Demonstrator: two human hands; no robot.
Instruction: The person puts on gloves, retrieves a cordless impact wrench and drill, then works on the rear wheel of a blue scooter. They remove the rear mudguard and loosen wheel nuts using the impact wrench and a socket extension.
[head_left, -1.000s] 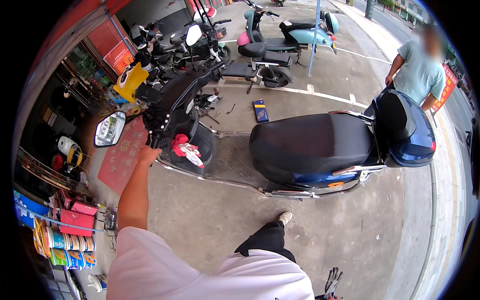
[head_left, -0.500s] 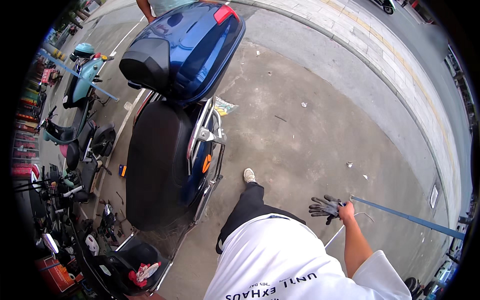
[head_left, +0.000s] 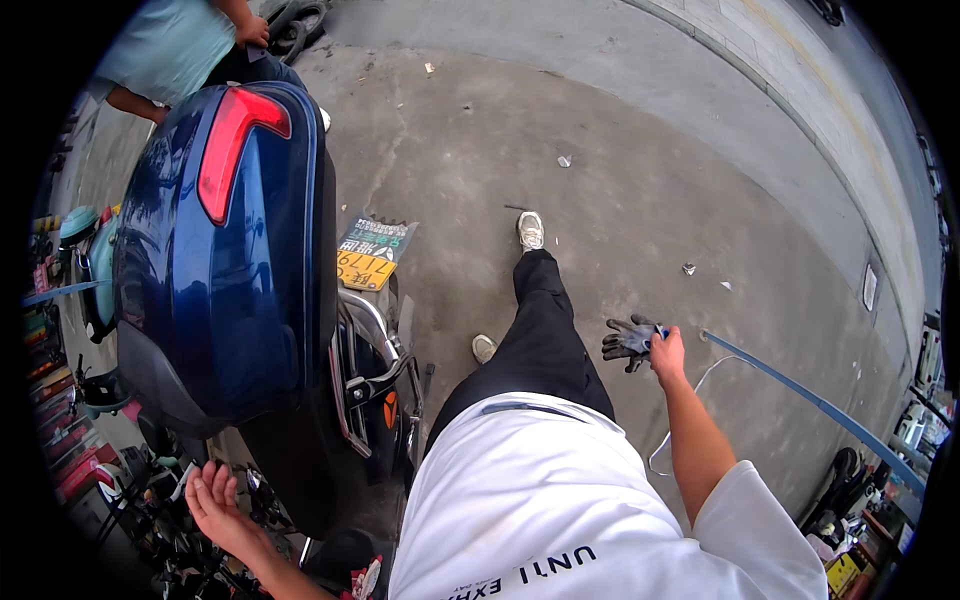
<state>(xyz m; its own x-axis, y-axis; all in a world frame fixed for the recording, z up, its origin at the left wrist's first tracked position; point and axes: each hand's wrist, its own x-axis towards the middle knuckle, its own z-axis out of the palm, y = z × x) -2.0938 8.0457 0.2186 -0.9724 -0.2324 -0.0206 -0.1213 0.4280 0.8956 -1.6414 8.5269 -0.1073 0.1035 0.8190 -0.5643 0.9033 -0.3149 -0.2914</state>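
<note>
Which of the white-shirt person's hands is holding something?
The right hand: it grips a gray work glove, perhaps a pair. The left hand, near the scooter, shows an empty palm, fingers loosely curled.

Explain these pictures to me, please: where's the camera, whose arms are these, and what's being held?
No machine here, just a person's bare hands. A wide camera on the person's head looks down, so straight edges bend and the wearer's white shirt shows below. The right hand holds at least one grey work glove. The left hand, fingers slightly curled, appears empty, near a scooter with a blue rear box. Beyond the box is another person in light blue. Small pale scraps lie on the grey ground.
</note>
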